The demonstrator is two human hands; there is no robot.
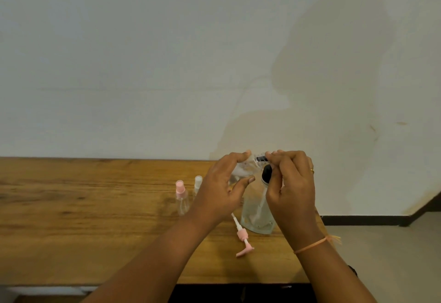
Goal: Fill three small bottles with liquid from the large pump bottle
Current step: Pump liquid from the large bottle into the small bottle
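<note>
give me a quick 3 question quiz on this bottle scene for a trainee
1. True or false: the pink pump head lies loose on the table.
2. What colour is the cap of the leftmost standing bottle? A) pink B) white C) black
3. Fill in: the right hand pinches the ___ top of the held small bottle, which the left hand grips.
Key: 1 true; 2 A; 3 black.
</note>
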